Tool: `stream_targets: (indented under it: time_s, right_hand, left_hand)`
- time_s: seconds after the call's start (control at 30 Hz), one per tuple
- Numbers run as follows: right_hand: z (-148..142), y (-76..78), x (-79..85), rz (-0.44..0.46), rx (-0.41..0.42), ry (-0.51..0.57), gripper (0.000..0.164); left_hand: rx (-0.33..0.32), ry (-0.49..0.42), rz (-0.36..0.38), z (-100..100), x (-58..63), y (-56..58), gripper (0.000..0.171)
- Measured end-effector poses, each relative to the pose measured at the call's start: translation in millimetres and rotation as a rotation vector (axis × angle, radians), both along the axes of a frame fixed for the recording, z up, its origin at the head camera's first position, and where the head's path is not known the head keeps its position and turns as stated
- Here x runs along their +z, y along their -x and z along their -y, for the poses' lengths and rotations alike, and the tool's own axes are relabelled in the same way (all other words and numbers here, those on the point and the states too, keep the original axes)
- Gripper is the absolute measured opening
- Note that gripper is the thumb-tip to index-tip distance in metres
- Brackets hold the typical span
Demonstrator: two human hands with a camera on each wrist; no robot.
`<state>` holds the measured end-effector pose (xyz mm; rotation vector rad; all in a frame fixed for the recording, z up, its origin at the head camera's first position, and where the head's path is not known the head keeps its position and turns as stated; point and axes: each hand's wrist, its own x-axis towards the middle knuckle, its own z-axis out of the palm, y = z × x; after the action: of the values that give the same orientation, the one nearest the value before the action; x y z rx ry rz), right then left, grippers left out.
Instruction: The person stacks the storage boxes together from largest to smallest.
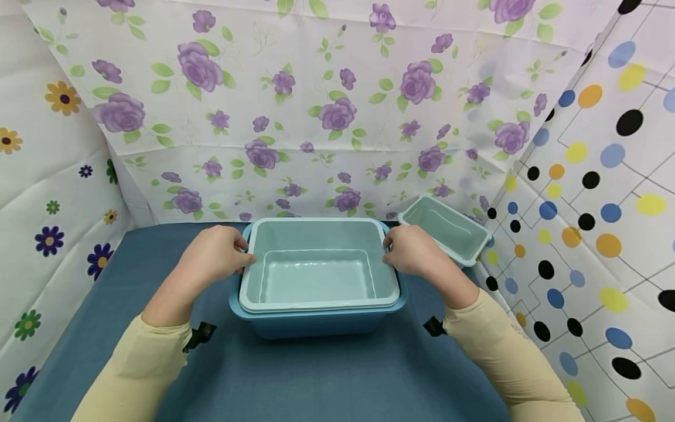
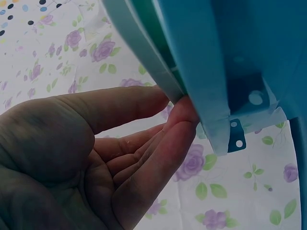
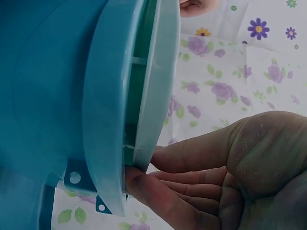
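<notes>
A pale green plastic basin (image 1: 316, 275) sits nested within a larger blue basin (image 1: 316, 325) on the blue cloth. At its left rim, my left hand (image 1: 218, 252) pinches the pale basin's edge between thumb and fingers. My right hand (image 1: 413, 252) grips the opposite edge the same way. In the left wrist view, the left fingertips (image 2: 184, 112) reach into the gap between the pale rim and the blue rim (image 2: 192, 62). The right wrist view has the right thumb against the pale rim (image 3: 160, 81), a finger tucked beneath it.
A smaller pale green basin (image 1: 448, 228) stands tilted at the back right, near the corner. Flowered sheeting (image 1: 337, 117) hangs behind, and dotted sheeting (image 1: 596, 205) rises on the right. Blue cloth (image 1: 316, 381) covers the table.
</notes>
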<state>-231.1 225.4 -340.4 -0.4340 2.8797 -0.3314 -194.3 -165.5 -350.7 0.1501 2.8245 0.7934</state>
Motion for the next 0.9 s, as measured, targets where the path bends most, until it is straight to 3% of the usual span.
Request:
stream_targets:
  time_s: [0.9]
  right_hand:
    - [4.3, 1.9, 0.4, 0.003, 0.007, -0.034, 0.037]
  left_hand:
    - [-0.005, 0.027, -0.001, -2.9, -2.4, 1.8, 0.038]
